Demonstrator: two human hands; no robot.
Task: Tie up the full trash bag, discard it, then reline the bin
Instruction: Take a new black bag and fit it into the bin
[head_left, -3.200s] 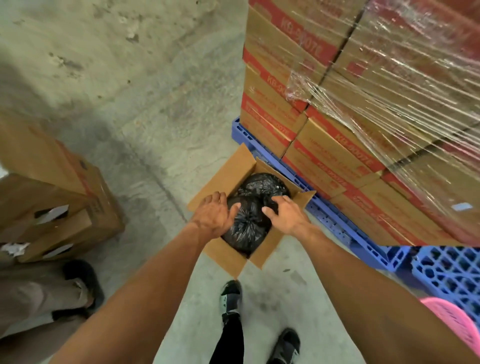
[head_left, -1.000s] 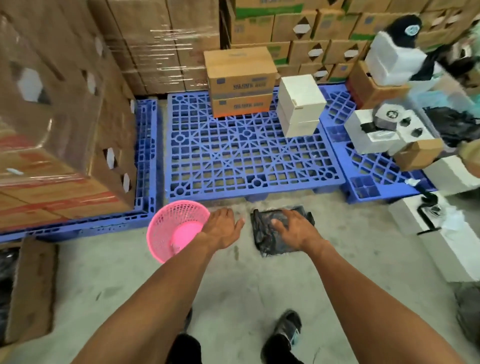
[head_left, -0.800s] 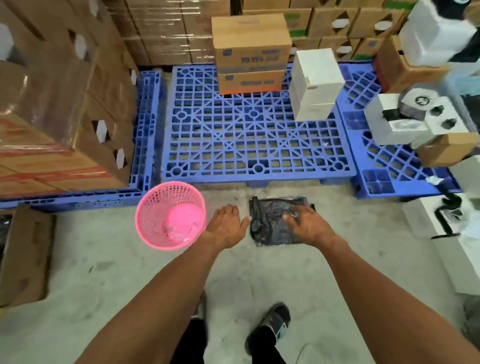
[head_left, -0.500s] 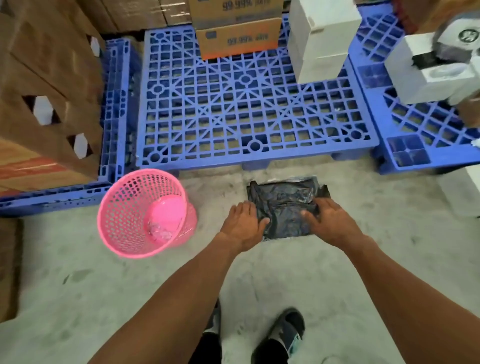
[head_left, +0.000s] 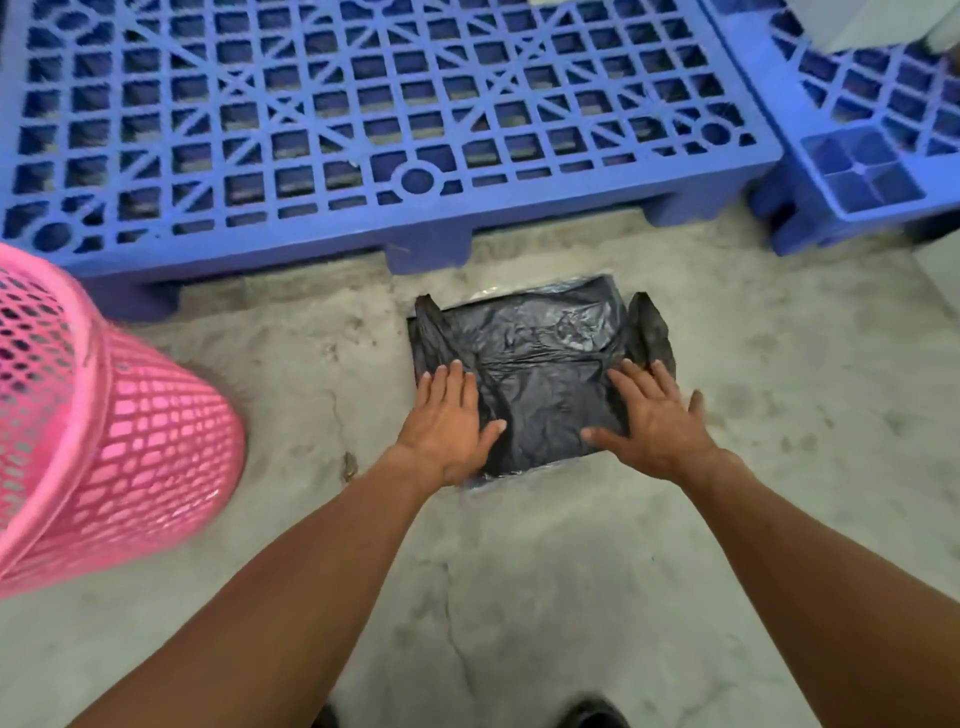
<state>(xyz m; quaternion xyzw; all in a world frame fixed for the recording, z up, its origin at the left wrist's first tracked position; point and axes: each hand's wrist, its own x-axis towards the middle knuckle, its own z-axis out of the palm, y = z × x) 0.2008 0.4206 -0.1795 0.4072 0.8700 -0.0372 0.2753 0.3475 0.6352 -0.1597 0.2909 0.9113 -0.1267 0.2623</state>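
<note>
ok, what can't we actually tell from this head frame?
- Pink bin: cut off by the left edge and blurred; whether it is lined or holds anything can't be told.
- Black bag pack: its near corners lie under the left hand and right hand; number of bags unknowable.
- Grip: both palms lie flat; whether any finger has pinched the plastic is hidden.
- Shoes: cut off by the bottom edge.

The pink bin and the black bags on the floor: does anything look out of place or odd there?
Yes. The pink bin leans tilted at the left instead of standing upright, with no liner visible. The black bags lie flat on the bare concrete floor, both hands pressed on them. Nothing looks spilled.
</note>
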